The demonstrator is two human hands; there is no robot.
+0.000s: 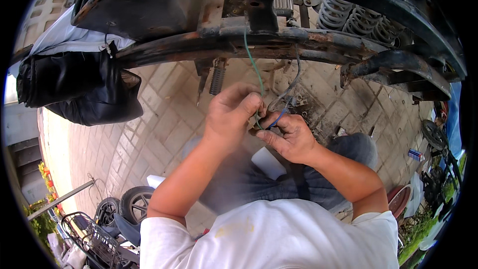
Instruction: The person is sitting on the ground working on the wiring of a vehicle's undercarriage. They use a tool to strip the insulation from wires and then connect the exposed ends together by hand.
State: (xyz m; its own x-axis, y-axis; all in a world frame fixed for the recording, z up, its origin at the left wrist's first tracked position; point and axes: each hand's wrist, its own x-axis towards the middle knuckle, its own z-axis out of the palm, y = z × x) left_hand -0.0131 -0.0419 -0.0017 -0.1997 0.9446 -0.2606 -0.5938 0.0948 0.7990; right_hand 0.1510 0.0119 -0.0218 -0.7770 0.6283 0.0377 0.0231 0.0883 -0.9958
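My left hand (pixel 234 109) pinches a green wire (pixel 253 62) that hangs down from the rusty black metal frame (pixel 174 45). Close beside it, my right hand (pixel 291 137) has its thumb and fingers closed around a blue wire (pixel 281 116). A grey cable (pixel 295 80) also drops from the frame toward my fingers. The wires come together between my two hands, just above my lap. Exactly how their ends meet there is hidden by my fingertips.
Metal coil springs (pixel 353 17) sit behind the frame at the right. A black bundle (pixel 79 84) hangs at its left end. Paving bricks (pixel 159 104) lie below. Wheels (pixel 135 204) stand at lower left, and a small blue can (pixel 416 155) lies at right.
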